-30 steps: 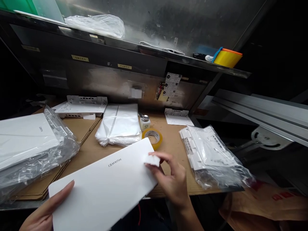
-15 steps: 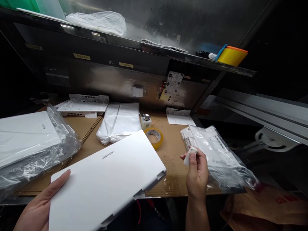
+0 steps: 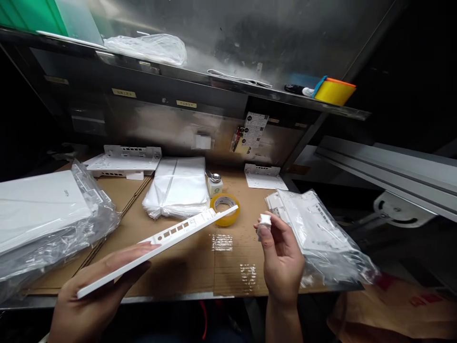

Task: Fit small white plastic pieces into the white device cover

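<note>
My left hand (image 3: 94,295) holds a flat white plastic cover (image 3: 167,238) from underneath, tilted so that I see its thin edge with a row of port cut-outs. The cover's far end hangs over the yellow tape roll (image 3: 225,209). My right hand (image 3: 282,259) is raised to the right of the cover and pinches a small white pad (image 3: 264,220) between thumb and fingers. It hovers above the cardboard-covered bench (image 3: 232,267), just left of a clear bag of white plastic parts (image 3: 321,238).
A bagged stack of white covers (image 3: 39,214) lies at the left. A pile of folded plastic bags (image 3: 178,186), a small dispenser bottle (image 3: 214,183) and white back plates (image 3: 121,159) sit further back. A yellow cup (image 3: 333,90) stands on the metal shelf above. A conveyor rail (image 3: 392,166) runs at the right.
My left hand has tilted the white cover from face-up to edge-on. My right hand has left the cover's corner with the pad and moved right, near the bag of parts.
</note>
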Demonstrator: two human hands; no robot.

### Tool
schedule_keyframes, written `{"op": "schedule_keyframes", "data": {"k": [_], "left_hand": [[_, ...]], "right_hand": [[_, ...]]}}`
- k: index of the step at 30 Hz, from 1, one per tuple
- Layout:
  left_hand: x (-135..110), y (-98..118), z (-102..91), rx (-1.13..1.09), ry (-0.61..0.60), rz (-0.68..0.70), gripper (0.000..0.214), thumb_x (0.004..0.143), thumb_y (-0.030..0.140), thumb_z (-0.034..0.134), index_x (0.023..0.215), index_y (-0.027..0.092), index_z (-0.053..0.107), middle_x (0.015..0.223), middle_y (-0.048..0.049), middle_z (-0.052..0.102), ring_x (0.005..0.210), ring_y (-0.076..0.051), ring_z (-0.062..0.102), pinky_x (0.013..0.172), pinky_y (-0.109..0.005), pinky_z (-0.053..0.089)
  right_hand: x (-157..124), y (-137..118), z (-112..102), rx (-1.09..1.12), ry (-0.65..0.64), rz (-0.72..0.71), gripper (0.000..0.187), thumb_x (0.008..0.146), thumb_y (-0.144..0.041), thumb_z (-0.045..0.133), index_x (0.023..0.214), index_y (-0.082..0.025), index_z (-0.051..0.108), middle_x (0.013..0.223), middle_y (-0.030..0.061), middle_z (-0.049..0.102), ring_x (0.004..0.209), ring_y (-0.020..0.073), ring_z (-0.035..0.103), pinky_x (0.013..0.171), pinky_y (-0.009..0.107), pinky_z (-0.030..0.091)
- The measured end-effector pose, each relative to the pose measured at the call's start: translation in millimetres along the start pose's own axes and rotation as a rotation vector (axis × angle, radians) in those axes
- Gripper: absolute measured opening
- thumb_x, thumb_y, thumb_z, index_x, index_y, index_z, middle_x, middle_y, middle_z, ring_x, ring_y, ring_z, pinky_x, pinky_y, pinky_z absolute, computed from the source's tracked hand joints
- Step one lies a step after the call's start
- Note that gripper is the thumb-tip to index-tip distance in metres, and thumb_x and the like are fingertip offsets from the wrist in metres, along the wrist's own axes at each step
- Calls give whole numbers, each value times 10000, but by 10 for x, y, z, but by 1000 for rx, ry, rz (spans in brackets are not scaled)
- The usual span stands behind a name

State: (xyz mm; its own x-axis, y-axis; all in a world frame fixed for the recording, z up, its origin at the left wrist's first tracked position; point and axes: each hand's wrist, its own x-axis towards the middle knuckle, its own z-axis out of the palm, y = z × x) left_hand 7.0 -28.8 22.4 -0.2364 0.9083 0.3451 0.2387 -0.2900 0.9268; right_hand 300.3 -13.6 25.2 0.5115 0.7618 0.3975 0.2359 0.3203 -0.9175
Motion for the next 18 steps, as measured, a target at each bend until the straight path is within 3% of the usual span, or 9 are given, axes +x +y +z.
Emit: {"op": "schedule_keyframes", "data": {"k": [3, 7, 12, 14, 16, 18], "left_hand": [[57, 149, 107, -26, -15, -77, 171, 790, 402, 845, 909, 280, 832, 1000, -1, 828, 956, -219, 780, 926, -219, 605], [108, 123, 148, -69, -90, -10, 136, 827, 358, 823, 927, 268, 834, 1025, -21, 828, 985, -238, 779, 917, -238, 615], [190, -16, 115, -1, -262, 236, 240, 873, 168, 765, 1068, 303, 807, 1088, -16, 821, 1019, -231, 777, 927, -270, 625], [211, -50, 97, 10, -291, 277, 289, 884, 130, 745, 1107, 308, 791, 1110, -15, 817, 1055, -228, 768, 951, -277, 618], [211, -61, 85, 13, -308, 297, 292, 900, 114, 723, 1116, 303, 778, 1126, -16, 813, 1076, -228, 761, 968, -290, 612], [192, -50, 90, 41, -304, 320, 284, 907, 102, 709, 1115, 288, 765, 1148, -23, 806, 1099, -234, 752, 991, -308, 603]], "right_hand": [[17, -126, 62, -12, -65, -132, 222, 927, -276, 723, 1149, -287, 718, 1084, 39, 718, 999, 204, 696, 896, 380, 567], [52, -267, 166, -97, -167, -300, 133, 923, -218, 704, 1049, -254, 727, 1067, 43, 680, 1045, 206, 656, 900, 357, 552], [-55, -348, 350, 97, -453, -92, 177, 1002, -256, 593, 1178, -263, 612, 1354, 80, 639, 849, 141, 700, 753, 304, 596], [-98, -363, 420, 89, -537, -109, 183, 1002, -253, 590, 1184, -263, 603, 1362, 84, 640, 897, 153, 709, 760, 299, 596], [-116, -383, 477, 3, -500, -223, 165, 971, -234, 634, 1135, -254, 644, 1279, 81, 657, 1046, 188, 686, 821, 299, 586], [-131, -420, 522, -97, -391, -326, 123, 939, -219, 678, 1059, -245, 691, 1157, 74, 651, 1061, 194, 665, 856, 301, 574]]}}
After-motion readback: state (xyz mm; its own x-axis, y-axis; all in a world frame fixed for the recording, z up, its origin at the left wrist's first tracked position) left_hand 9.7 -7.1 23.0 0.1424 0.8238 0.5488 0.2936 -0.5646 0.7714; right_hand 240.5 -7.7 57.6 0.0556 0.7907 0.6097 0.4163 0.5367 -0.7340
